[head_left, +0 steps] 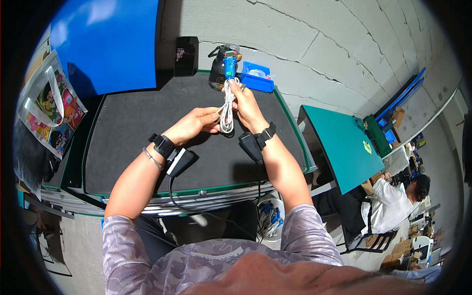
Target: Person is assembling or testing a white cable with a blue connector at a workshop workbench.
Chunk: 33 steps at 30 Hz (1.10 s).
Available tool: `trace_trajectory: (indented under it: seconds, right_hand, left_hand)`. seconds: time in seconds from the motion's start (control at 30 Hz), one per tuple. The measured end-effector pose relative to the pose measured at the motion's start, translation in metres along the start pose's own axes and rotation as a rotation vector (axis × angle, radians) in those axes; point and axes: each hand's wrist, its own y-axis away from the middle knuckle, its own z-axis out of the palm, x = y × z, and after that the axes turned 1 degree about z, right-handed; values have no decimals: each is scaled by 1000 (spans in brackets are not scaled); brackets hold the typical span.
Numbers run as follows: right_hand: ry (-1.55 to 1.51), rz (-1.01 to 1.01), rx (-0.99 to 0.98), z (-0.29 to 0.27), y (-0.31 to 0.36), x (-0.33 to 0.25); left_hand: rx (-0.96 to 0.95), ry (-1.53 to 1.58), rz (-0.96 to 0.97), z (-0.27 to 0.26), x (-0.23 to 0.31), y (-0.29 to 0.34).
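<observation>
Between my hands is a coiled white cable [226, 110], gathered into a long bundle above the dark mat. A blue device [229, 67] with a green button and a small panel stands at the bundle's upper end; it looks joined to the cable. My right hand [245, 104] pinches the upper part of the bundle, close to the blue device. Lower down on the left, my left hand [200, 121] grips the bundle's side with thumb and fingers. Each wrist wears a black strap with a small box and a dark lead. Some fingertips are hidden behind the cable.
A dark mat [142, 123] covers the green-edged table. Behind my hands stand a black bottle [218, 73], a blue bin [257, 78] and a phone [186, 56]. A bucket [275, 231] below holds blue-ended cables. At right, a person [391, 204] sits near a green table [339, 142].
</observation>
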Motion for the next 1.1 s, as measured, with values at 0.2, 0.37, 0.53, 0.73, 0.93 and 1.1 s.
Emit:
trace_trajectory:
  seconds: [0.2,0.37,0.53,0.73,0.93,1.1]
  right_hand:
    - [71,-10,52,1,1,2]
    - [106,4,39,3,1,4]
    - [121,48,14,5,2,7]
    - [18,81,-53,3,1,8]
    - [-11,84,-112,3,1,3]
    - [-24,86,-135,4,2,-2]
  left_hand:
    - [89,-234,-18,5,5,-2]
    - [91,-392,88,7,4,-2]
    - [139,-515,80,9,11,1]
    - [180,-544,35,2,-1,-4]
    - [-14,-158,-40,0,2,-1]
    - [-78,74,-35,0,5,0]
